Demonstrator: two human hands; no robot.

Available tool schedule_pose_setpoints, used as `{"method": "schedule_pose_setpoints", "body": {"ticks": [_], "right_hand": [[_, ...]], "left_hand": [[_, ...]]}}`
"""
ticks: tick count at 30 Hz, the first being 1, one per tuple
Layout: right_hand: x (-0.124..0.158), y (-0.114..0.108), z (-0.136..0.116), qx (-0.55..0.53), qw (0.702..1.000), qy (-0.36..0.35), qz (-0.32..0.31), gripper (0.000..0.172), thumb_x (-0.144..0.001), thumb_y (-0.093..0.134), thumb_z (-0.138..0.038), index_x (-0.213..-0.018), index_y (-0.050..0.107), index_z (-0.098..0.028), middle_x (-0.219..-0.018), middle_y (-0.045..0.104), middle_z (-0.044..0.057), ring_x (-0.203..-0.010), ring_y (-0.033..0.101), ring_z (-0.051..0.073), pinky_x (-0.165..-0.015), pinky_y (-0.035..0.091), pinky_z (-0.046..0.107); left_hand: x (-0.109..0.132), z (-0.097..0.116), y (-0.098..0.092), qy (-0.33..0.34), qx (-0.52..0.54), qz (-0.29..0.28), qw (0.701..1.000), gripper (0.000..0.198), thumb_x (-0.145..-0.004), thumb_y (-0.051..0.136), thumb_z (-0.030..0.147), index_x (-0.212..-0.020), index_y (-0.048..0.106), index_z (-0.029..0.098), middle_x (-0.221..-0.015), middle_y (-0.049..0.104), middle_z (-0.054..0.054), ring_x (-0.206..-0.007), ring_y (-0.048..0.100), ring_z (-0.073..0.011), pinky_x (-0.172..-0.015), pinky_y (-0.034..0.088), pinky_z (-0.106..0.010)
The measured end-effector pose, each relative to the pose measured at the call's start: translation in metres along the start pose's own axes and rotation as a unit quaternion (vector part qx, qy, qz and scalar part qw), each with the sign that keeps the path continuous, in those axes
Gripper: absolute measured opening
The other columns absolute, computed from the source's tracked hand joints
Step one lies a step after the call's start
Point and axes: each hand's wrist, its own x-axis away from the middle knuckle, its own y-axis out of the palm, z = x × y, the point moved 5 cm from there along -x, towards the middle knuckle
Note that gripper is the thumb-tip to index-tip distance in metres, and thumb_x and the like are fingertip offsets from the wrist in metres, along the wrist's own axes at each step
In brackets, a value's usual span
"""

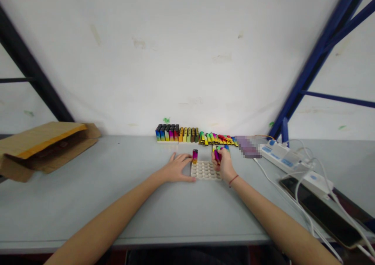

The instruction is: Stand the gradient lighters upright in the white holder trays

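Observation:
A white tray with round holes [205, 170] lies on the grey table in front of me. One pink and yellow lighter [195, 156] stands upright in its far left corner. My left hand [177, 167] lies flat on the table, fingers spread, touching the tray's left edge. My right hand [224, 163] is closed round several colourful lighters [217, 154] above the tray's right side.
A row of upright lighters [176, 133] and a pile of loose ones [218, 139] sit against the wall. An open cardboard box [43, 145] lies far left. White power strips [281, 153], cables and a dark phone [322, 212] are at right. Blue shelf struts [316, 58] rise at right.

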Motion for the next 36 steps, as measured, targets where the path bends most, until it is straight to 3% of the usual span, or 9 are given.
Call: {"method": "schedule_pose_setpoints", "body": {"ticks": [4, 8, 11, 13, 15, 21, 27, 33, 36], "right_hand": [[0.004, 0.004, -0.007, 0.051, 0.996, -0.066, 0.011, 0.028, -0.078, 0.036, -0.043, -0.07, 0.047, -0.019, -0.043, 0.032, -0.008, -0.033, 0.022, 0.007, -0.033, 0.015, 0.02], [0.014, 0.017, -0.019, 0.113, 0.98, -0.16, -0.037, 0.019, -0.084, 0.045, -0.04, -0.089, 0.039, -0.022, -0.052, 0.042, -0.01, -0.039, 0.036, 0.009, -0.039, 0.029, 0.019], [0.022, 0.027, -0.025, 0.202, 0.945, -0.245, -0.079, 0.018, -0.089, 0.044, -0.038, -0.089, 0.045, -0.021, -0.069, 0.058, -0.001, -0.061, 0.055, 0.013, -0.058, 0.045, 0.025], [0.024, 0.029, -0.026, 0.247, 0.921, -0.289, -0.085, 0.021, -0.088, 0.047, -0.038, -0.093, 0.053, -0.019, -0.087, 0.063, 0.005, -0.081, 0.059, 0.016, -0.072, 0.047, 0.029], [0.024, 0.03, -0.023, 0.263, 0.912, -0.303, -0.091, 0.023, -0.087, 0.05, -0.037, -0.099, 0.057, -0.018, -0.095, 0.064, 0.007, -0.088, 0.06, 0.018, -0.078, 0.048, 0.031], [0.022, 0.03, -0.014, 0.302, 0.898, -0.303, -0.1, 0.02, -0.087, 0.052, -0.03, -0.102, 0.058, -0.018, -0.093, 0.067, 0.007, -0.083, 0.064, 0.017, -0.077, 0.051, 0.03], [0.024, 0.03, -0.02, 0.414, 0.838, -0.35, -0.069, 0.023, -0.088, 0.05, -0.025, -0.109, 0.057, -0.02, -0.091, 0.068, 0.006, -0.079, 0.065, 0.017, -0.075, 0.051, 0.03], [0.032, 0.04, -0.025, 0.461, 0.783, -0.397, -0.134, 0.031, -0.092, 0.042, -0.023, -0.117, 0.06, -0.023, -0.108, 0.062, 0.009, -0.097, 0.06, 0.019, -0.086, 0.047, 0.033], [0.028, 0.036, -0.028, 0.506, 0.76, -0.387, -0.131, 0.038, -0.091, 0.04, -0.022, -0.127, 0.054, -0.024, -0.112, 0.06, 0.01, -0.097, 0.058, 0.019, -0.085, 0.047, 0.034]], "left_hand": [[0.0, 0.001, 0.0, -0.001, 0.002, 0.001, 1.0, 0.081, -0.07, 0.058, 0.072, -0.132, 0.041, 0.023, -0.139, 0.04, -0.013, -0.13, 0.034, -0.033, -0.107, 0.007, -0.064], [0.0, 0.001, -0.001, -0.004, 0.001, 0.002, 1.0, 0.081, -0.07, 0.058, 0.073, -0.132, 0.041, 0.024, -0.139, 0.041, -0.013, -0.13, 0.034, -0.0326, -0.107, 0.007, -0.064], [0.0, 0.001, -0.002, -0.004, 0.002, 0.002, 1.0, 0.081, -0.071, 0.057, 0.073, -0.134, 0.04, 0.024, -0.14, 0.04, -0.013, -0.13, 0.033, -0.033, -0.107, 0.007, -0.064], [0.0, 0.001, -0.002, -0.003, 0.006, 0.001, 1.0, 0.082, -0.071, 0.057, 0.073, -0.135, 0.039, 0.024, -0.14, 0.04, -0.012, -0.13, 0.033, -0.0336, -0.107, 0.007, -0.064], [0.001, 0.002, -0.003, -0.001, 0.012, 0.0, 1.0, 0.082, -0.071, 0.057, 0.073, -0.135, 0.039, 0.025, -0.14, 0.04, -0.012, -0.13, 0.033, -0.034, -0.107, 0.006, -0.065], [0.001, 0.001, -0.001, 0.001, 0.015, 0.002, 1.0, 0.084, -0.07, 0.057, 0.073, -0.136, 0.038, 0.025, -0.141, 0.039, -0.013, -0.13, 0.033, -0.0341, -0.107, 0.005, -0.064], [0.0, 0.0, 0.0, 0.002, 0.011, 0.003, 1.0, 0.083, -0.07, 0.059, 0.072, -0.135, 0.038, 0.024, -0.141, 0.039, -0.014, -0.13, 0.033, -0.0328, -0.106, 0.006, -0.064], [0.0, 0.0, 0.0, -0.001, 0.003, -0.002, 1.0, 0.086, -0.071, 0.055, 0.075, -0.136, 0.037, 0.022, -0.141, 0.038, -0.014, -0.131, 0.032, -0.0334, -0.107, 0.006, -0.063], [0.0, 0.0, 0.001, 0.002, -0.001, -0.001, 1.0, 0.085, -0.071, 0.054, 0.076, -0.135, 0.038, 0.022, -0.14, 0.039, -0.015, -0.131, 0.033, -0.0335, -0.107, 0.006, -0.063]]}}
